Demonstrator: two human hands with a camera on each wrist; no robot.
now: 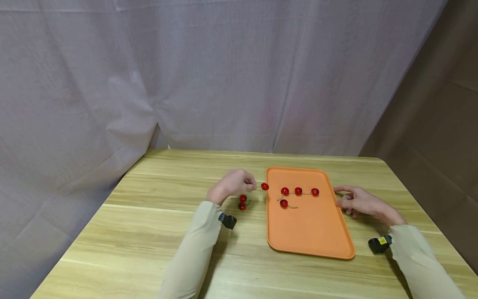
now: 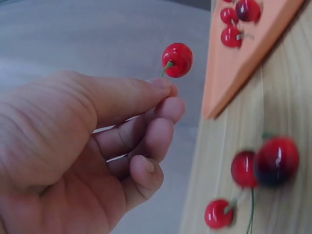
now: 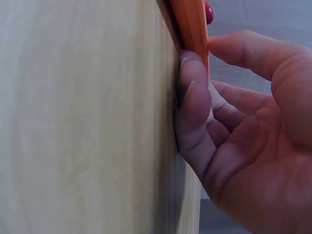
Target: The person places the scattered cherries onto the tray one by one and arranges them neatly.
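Note:
My left hand (image 1: 251,186) is held over the table just left of the orange tray (image 1: 310,232). It pinches the green stem of a red cherry (image 1: 264,186) between thumb and forefinger. In the left wrist view the same cherry (image 2: 177,59) sticks up above the left hand (image 2: 165,90), near the tray's corner (image 2: 229,73). My right hand (image 1: 339,197) lies at the tray's right edge. In the right wrist view the right hand (image 3: 197,54) has its thumb on the tray rim (image 3: 192,22) and curled fingers against the rim's outer side.
Several cherries (image 1: 298,191) lie in the far half of the tray. More cherries (image 1: 242,202) lie on the wooden table (image 1: 149,241) under my left hand, also visible as blurred cherries (image 2: 265,163) in the left wrist view. A grey curtain hangs behind the table.

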